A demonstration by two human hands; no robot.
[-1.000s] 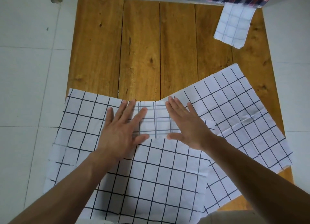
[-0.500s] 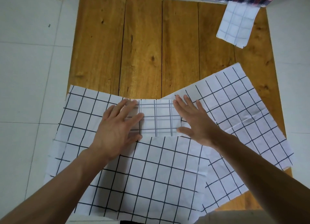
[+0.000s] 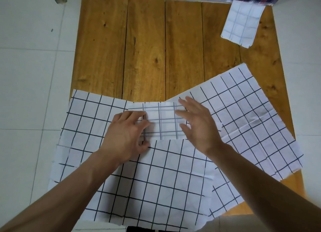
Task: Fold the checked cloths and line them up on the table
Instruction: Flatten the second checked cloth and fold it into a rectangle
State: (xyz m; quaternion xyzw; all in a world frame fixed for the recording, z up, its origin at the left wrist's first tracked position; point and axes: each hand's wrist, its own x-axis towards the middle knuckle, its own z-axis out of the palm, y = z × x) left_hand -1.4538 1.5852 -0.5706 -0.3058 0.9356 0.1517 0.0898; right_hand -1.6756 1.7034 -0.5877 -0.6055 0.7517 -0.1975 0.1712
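**Checked cloths on the wooden table**

Three white cloths with dark grid lines, spread open and overlapping along the near half of the table (image 3: 147,45). Nearest cloth (image 3: 147,184) flat, hanging past the near edge. Left cloth (image 3: 88,117) partly beneath it, reaching past the left edge. Right cloth (image 3: 243,113) angled, creased, far corner pointing up the table. Small folded piece (image 3: 162,120) with paler, greyer lines lying on top where the three meet; possibly a turned-over flap rather than a separate cloth. One folded cloth (image 3: 242,24) apart at the far right corner, slightly tilted.
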